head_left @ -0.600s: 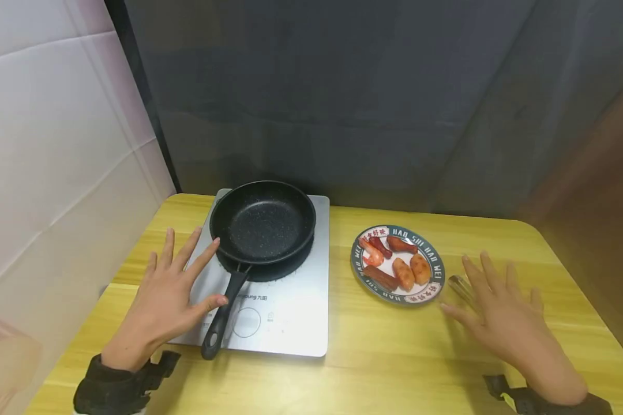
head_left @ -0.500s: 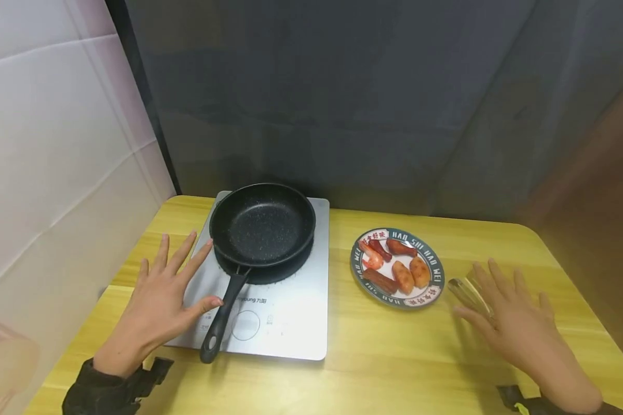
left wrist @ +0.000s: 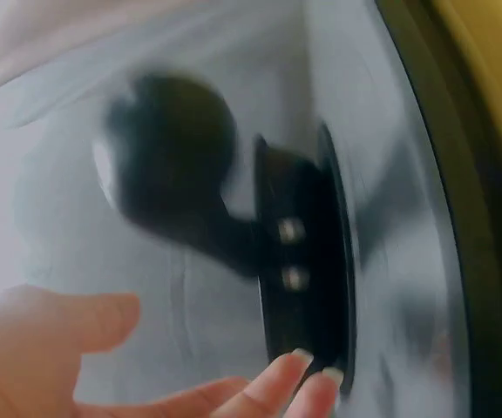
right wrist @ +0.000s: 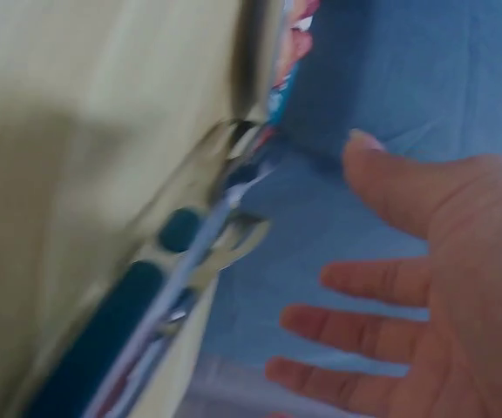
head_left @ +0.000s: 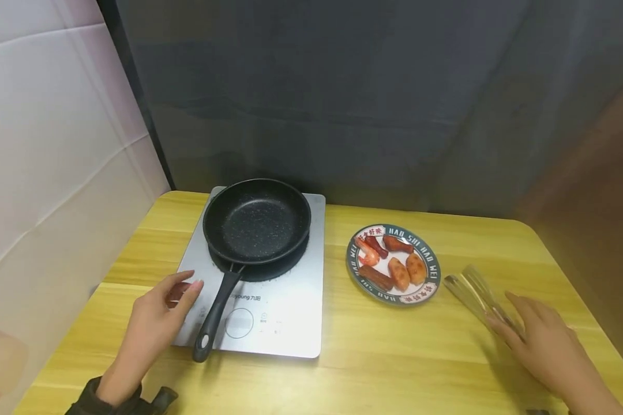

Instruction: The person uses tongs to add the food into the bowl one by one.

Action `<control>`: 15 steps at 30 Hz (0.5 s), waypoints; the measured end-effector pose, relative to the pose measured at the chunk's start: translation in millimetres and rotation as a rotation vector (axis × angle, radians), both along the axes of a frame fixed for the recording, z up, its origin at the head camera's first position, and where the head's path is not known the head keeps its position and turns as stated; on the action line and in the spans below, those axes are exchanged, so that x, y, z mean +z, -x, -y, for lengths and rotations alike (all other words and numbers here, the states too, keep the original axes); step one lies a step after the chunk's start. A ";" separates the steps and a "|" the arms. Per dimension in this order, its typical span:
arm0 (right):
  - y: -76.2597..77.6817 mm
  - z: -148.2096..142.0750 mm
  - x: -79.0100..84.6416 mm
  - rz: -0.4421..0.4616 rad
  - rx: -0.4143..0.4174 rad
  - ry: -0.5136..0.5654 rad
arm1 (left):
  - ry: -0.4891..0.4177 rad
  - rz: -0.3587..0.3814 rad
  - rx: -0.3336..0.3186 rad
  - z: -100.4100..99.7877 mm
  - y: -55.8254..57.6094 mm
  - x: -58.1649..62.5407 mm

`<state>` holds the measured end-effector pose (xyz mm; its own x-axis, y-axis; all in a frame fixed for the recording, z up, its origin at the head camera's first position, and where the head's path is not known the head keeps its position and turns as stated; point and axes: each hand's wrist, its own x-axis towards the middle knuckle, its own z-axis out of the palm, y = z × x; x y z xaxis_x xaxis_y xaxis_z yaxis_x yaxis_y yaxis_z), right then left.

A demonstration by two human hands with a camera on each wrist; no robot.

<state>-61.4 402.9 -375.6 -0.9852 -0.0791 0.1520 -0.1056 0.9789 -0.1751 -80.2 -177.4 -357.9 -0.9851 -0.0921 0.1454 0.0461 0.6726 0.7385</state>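
My left hand (head_left: 153, 317) hovers left of the black handle (head_left: 215, 317) of a frying pan (head_left: 256, 225), thumb and fingers parted, with a gap before the handle. In the left wrist view the pan (left wrist: 299, 252) is blurred, and the fingers show with nothing between them. At the right, my right hand (head_left: 547, 346) is above the near end of metal tongs (head_left: 469, 294) lying on the table. The right wrist view has the fingers of this hand (right wrist: 469, 279) extended and apart from the tongs (right wrist: 203, 244).
The pan sits on a silver induction cooker (head_left: 298, 323). A round plate (head_left: 432, 265) with a shrimp, a drumstick and other browned food pieces stands between cooker and tongs. Dark cloth (head_left: 311, 104) rises behind the wooden table (head_left: 374, 363), white cloth (head_left: 57, 150) at the left.
My left hand has drawn back toward me, and its spread fingers have come together and bent. The right hand has moved right and nearer, uncovering more of the tongs.
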 end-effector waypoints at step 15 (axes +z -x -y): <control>-10.0 -31.3 -26.5 0.152 -0.037 0.018 | -0.627 0.448 -0.298 -10.7 12.6 -7.3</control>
